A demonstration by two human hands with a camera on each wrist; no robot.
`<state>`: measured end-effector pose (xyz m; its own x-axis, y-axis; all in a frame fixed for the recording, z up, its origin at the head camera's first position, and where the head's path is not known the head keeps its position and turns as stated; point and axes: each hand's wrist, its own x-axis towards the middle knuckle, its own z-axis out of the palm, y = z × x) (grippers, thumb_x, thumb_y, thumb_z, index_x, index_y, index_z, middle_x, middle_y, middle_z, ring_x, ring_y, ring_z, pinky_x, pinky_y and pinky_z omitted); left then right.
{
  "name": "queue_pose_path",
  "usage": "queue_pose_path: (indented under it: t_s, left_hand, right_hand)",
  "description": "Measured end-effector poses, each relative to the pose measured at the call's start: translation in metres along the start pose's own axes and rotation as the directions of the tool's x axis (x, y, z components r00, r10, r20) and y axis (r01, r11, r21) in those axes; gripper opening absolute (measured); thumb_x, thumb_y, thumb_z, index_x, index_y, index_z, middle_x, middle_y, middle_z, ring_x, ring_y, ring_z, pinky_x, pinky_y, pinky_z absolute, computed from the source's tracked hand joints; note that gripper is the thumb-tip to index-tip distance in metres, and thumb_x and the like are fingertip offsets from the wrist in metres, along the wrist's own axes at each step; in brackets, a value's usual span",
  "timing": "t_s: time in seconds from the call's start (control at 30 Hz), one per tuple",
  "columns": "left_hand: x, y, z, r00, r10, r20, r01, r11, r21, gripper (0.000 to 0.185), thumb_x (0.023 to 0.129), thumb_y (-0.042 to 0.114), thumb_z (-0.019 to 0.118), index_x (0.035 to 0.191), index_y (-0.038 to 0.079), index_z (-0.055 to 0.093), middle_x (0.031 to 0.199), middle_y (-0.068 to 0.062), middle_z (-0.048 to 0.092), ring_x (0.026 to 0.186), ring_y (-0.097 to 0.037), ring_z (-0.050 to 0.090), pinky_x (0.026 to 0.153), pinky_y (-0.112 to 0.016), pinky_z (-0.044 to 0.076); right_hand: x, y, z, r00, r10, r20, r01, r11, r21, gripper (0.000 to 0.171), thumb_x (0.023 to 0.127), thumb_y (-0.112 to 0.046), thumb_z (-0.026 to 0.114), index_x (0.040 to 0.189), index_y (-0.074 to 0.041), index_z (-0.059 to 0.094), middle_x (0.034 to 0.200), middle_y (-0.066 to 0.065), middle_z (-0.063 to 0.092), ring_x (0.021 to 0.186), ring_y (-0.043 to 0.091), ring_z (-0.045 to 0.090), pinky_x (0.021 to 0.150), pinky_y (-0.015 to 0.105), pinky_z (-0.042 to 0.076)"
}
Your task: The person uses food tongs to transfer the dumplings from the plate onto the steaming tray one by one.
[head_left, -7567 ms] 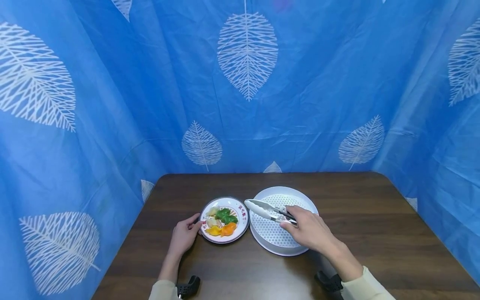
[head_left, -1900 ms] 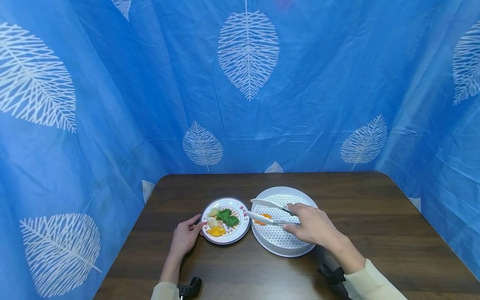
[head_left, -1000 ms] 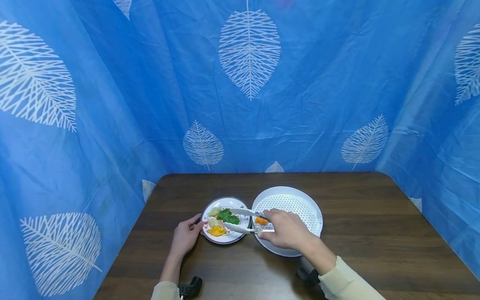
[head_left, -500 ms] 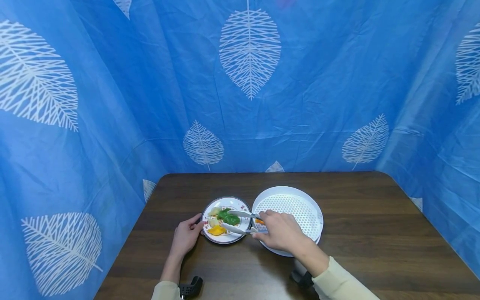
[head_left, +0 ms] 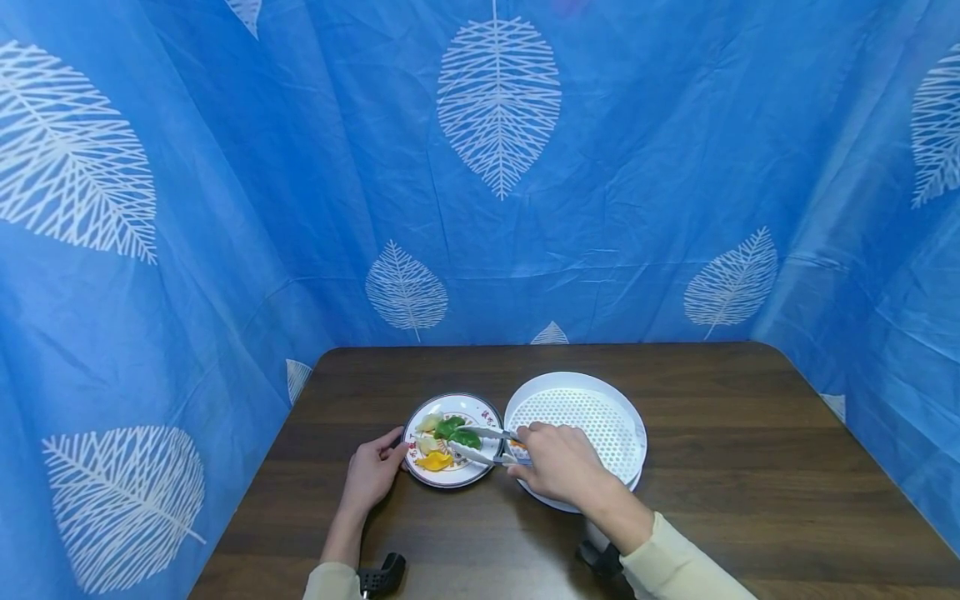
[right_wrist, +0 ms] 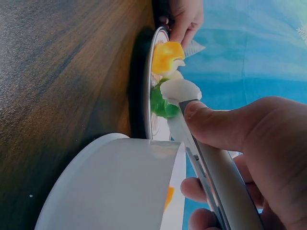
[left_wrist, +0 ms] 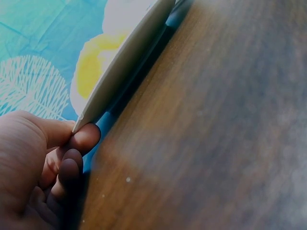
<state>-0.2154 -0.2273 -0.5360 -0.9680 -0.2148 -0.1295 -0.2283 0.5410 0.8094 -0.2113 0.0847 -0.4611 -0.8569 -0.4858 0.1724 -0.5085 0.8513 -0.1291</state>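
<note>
Green dumpling (head_left: 459, 434) sits mid-plate, w/ the tong tips (head_left: 467, 442) either side of it, one blade above, one below; can't tell if they've bitten yet. Right hand (head_left: 558, 461) is curled round the tongs' handles over the white perforated tray (head_left: 628, 419), where an orange piece (right_wrist: 168, 197) lies by the rim. Left hand (head_left: 369, 472) pinches the small plate (head_left: 483, 412) at its near-left rim, thumb on top, steadying it. Yellow dumpling (head_left: 434, 460) & a pale one (head_left: 427, 423) crowd the green one. Risk, imo: tips nudge a neighbour off the plate, or a slick, rounded dumpling squirts out if squeezed off-centre. Brown table (head_left: 750, 467) beneath, blue leaf-print cloth (head_left: 300, 167) all round.
</note>
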Motion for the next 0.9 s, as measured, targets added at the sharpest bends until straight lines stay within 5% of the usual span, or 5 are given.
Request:
queue_pose_path:
  t_s: [0.9]
  left_hand:
    - [0.0000,-0.0012,0.0005,1.000,0.011,-0.003,-0.011,1.000,0.017,0.049,0.102,0.031,0.064,0.147,0.013,0.058,0.064,0.000,0.052,0.057,-0.016,0.047,0.055,-0.026,0.037]
  right_hand:
    - [-0.0061,0.0085,0.0000,0.995,-0.052,-0.087,0.053,0.998,0.015,0.031,0.085,-0.043,0.082,0.100,-0.017,0.075,0.072,-0.009,0.063,0.055,0.009,0.045,0.049,0.030,0.039]
